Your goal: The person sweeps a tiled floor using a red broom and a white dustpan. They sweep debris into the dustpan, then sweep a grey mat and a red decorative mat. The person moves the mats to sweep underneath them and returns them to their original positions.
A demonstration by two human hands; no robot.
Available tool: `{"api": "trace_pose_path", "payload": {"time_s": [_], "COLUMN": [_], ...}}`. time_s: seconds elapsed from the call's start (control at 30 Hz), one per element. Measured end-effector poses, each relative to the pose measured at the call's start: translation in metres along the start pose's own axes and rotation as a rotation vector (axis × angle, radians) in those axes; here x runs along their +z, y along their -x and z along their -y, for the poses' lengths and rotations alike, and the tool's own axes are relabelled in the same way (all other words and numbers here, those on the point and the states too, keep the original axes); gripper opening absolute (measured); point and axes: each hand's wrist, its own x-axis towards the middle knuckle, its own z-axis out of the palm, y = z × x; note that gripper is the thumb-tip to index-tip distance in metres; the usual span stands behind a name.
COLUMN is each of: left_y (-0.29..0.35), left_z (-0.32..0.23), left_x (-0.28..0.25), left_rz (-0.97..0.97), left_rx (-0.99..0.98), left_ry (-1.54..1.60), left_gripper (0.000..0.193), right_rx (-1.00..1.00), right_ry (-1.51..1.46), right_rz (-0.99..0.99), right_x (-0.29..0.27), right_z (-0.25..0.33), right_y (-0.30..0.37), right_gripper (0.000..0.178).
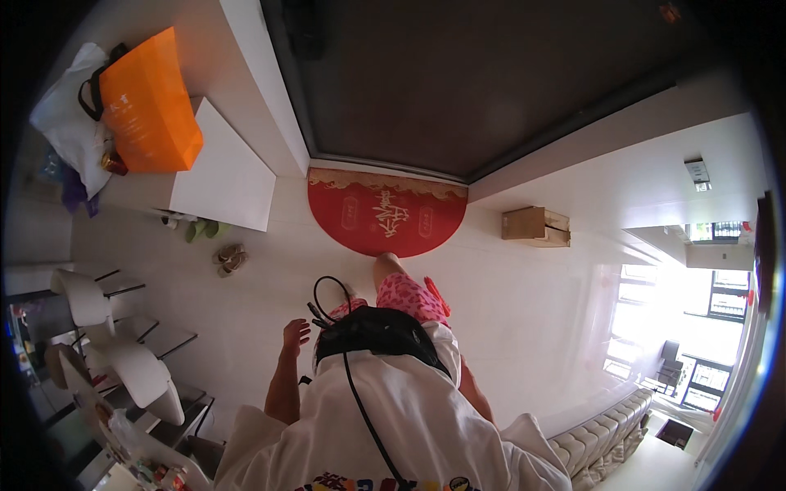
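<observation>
My left hand (296,334) hangs beside my waist with its fingers loosely bent and apart, holding nothing that shows. A black waist bag (381,334) sits across my front, and a black cable (352,393) runs from it up over my white shirt. Another cable loops above the bag, near my left hand. My right forearm (475,397) hangs by my other side; its hand is hidden behind the shirt. Beside my right thigh, against the pink patterned shorts (409,296), is a bright red thing (437,296) whose kind I cannot make out.
Ahead, a red half-round doormat (385,214) lies before a dark door (491,82). A cardboard box (536,227) stands to its right. At left are a white cabinet (221,180) bearing an orange bag (151,102), shoes (230,259) and white chairs (135,368). A sofa (606,430) is lower right.
</observation>
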Motion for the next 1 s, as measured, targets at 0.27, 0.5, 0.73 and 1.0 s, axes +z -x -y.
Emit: {"api": "trace_pose_path", "payload": {"time_s": [0.27, 0.5, 0.73, 1.0], "left_y": [-0.019, 0.005, 0.051, 0.098], "left_z": [-0.044, -0.093, -0.023, 0.143], "left_x": [0.061, 0.127, 0.144, 0.103], "left_rz": [0.016, -0.070, -0.159, -0.336], "left_rx": [0.015, 0.177, 0.209, -0.141], "left_ry": [-0.077, 0.035, 0.156, 0.318], "left_gripper": [0.030, 0.031, 0.031, 0.026], "right_rx": [0.032, 0.026, -0.055, -0.669], "right_ry": [0.014, 0.164, 0.444, 1.297], "right_rz": [0.013, 0.084, 0.150, 0.240], "right_x": [-0.043, -0.104, -0.148, -0.134], "right_z": [0.014, 0.048, 0.079, 0.026], "right_y": [-0.009, -0.056, -0.118, -0.221], "right_gripper": [0.019, 0.020, 0.021, 0.021]}}
